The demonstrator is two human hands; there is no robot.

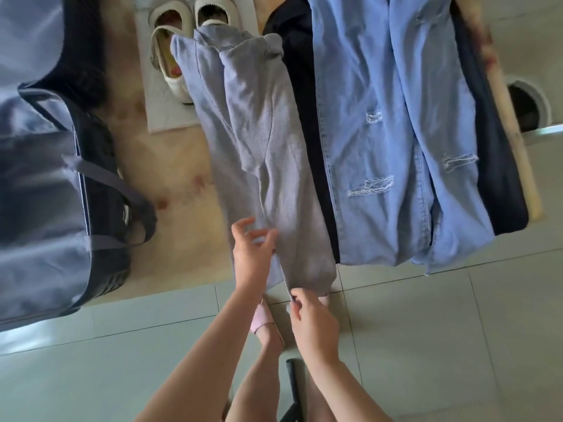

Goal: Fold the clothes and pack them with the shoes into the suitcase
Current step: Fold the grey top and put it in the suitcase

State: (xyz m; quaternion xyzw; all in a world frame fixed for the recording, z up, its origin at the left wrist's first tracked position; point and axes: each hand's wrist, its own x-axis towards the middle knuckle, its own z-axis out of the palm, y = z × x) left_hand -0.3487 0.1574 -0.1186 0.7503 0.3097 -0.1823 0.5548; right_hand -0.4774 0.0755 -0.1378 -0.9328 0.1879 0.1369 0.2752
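A grey garment (259,141) lies lengthwise across the wooden table (170,166), its near end hanging over the front edge. My left hand (251,251) rests on that near end with fingers spread. My right hand (310,315) pinches the hem at the table's edge. Light blue ripped jeans (390,132) lie to the right on a dark navy garment (499,178). A pair of cream shoes (179,35) stands at the back on a white cloth. The dark blue soft suitcase (54,166) with grey handles sits at the left.
The table's right edge is a bare wooden rim (515,141). Pale green floor tiles (441,345) spread below, with a round floor drain (530,105) at the right. My feet in pink slippers (262,318) stand close under the table's front edge.
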